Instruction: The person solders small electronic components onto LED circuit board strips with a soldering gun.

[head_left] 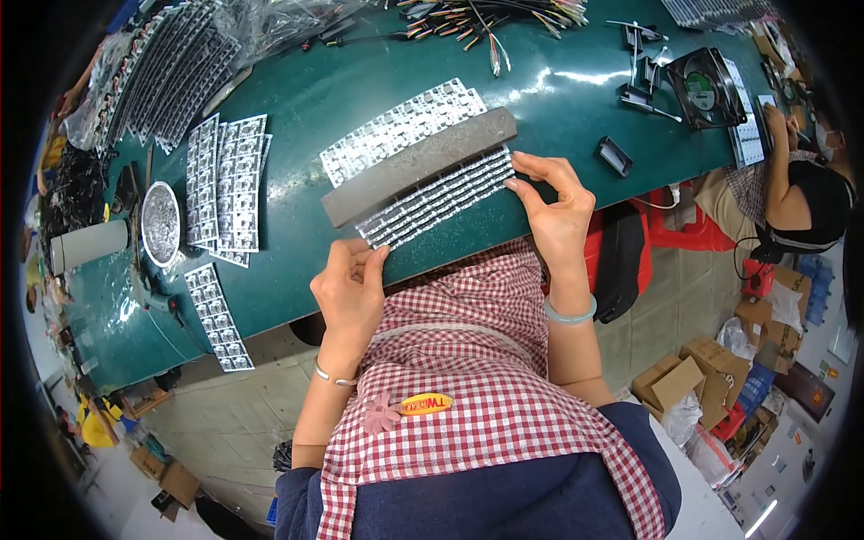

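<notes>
On the green table lies a circuit board panel [441, 202] made of narrow rows, white with dark parts. My left hand [349, 283] pinches its near left corner between thumb and fingers. At its right end my right hand [556, 202] grips the edge the same way. A long grey bar [423, 166] lies slantwise along the panel's far edge and hides part of it. Beyond the bar another white circuit board sheet [405, 126] lies flat, partly covered by it.
White circuit board sheets [238, 184] overlap at the left, beside a round bowl [161, 225] and a soldering iron [157, 301]. Many strips [175, 76] lie far left, wires [495, 18] at the back. A black fan [704, 90] stands right; a co-worker [801, 180] sits beyond.
</notes>
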`<state>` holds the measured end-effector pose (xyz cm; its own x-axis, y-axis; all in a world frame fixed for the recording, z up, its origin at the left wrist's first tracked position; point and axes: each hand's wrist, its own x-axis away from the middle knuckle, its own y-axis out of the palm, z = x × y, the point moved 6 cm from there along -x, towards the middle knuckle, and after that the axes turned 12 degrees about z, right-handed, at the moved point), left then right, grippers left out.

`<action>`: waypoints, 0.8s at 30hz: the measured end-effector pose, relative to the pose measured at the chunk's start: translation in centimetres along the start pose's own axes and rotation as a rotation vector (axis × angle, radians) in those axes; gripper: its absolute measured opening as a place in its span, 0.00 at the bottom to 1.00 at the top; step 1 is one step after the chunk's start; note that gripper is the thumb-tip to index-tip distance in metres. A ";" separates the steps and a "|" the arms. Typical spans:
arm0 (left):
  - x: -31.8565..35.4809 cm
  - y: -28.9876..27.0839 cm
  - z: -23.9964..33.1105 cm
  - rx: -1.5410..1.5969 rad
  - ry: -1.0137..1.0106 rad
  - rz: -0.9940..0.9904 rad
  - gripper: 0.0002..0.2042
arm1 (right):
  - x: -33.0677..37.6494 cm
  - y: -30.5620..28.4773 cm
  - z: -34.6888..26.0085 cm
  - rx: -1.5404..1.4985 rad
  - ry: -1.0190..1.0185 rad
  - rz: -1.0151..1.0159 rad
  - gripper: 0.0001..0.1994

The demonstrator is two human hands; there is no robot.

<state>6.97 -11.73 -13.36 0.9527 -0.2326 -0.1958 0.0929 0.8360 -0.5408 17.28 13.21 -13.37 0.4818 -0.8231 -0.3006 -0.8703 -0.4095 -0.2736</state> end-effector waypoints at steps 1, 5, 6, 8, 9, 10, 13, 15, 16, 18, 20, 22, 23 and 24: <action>0.0 0.0 0.0 -0.001 -0.003 -0.007 0.08 | 0.0 0.0 0.0 0.000 0.004 0.000 0.16; -0.1 -0.1 0.0 0.031 -0.018 -0.002 0.08 | -0.1 0.0 -0.1 0.032 -0.033 -0.031 0.18; -0.2 -0.3 0.0 0.028 -0.016 0.004 0.08 | -0.2 0.0 -0.3 0.026 -0.036 -0.033 0.18; 0.2 -0.4 -1.3 0.072 -0.204 -0.056 0.07 | -0.3 0.2 -0.5 -0.027 -0.065 -0.036 0.20; 0.3 -0.8 -1.2 0.063 -0.203 -0.040 0.07 | -0.2 -0.1 -0.4 -0.104 0.069 -0.024 0.20; 0.6 -1.5 -1.3 0.138 -0.233 -0.005 0.08 | -0.3 -0.6 -1.0 -0.114 0.085 0.002 0.20; 1.3 -5.3 -2.4 0.171 -0.240 0.120 0.11 | -1.4 -2.5 -4.0 -0.100 0.011 0.095 0.18; 2.2 -10.4 -2.4 -0.089 0.012 0.547 0.14 | -1.8 -2.7 -4.7 -0.176 -0.010 0.110 0.18; 3.0 -12.3 -3.8 -0.118 -0.088 0.629 0.18 | -1.9 -3.0 -4.7 -0.159 -0.011 0.113 0.17; 3.7 -16.2 -5.1 -0.389 0.064 0.834 0.21 | -1.6 -2.1 -5.1 -0.174 -0.020 0.097 0.17; 5.6 -18.9 -7.0 -0.543 0.050 0.929 0.22 | -0.7 -0.7 -5.1 -0.158 -0.001 0.041 0.15; 7.9 -20.8 -11.3 -0.413 -0.370 1.046 0.24 | 0.4 0.5 -4.9 -0.204 -0.006 0.021 0.12; 8.0 -21.1 -11.4 -0.405 -0.372 1.067 0.24 | 1.0 0.9 -5.1 -0.217 -0.015 0.012 0.11; 8.4 -20.8 -12.9 0.044 -0.521 1.068 0.24 | 1.6 1.2 -5.2 -0.254 -0.019 0.006 0.11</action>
<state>9.26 -37.44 -14.32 0.5563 0.8137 -0.1687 -0.8193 0.5030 -0.2752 16.45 9.40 -9.44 0.4763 -0.8191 -0.3197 -0.8697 -0.4923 -0.0343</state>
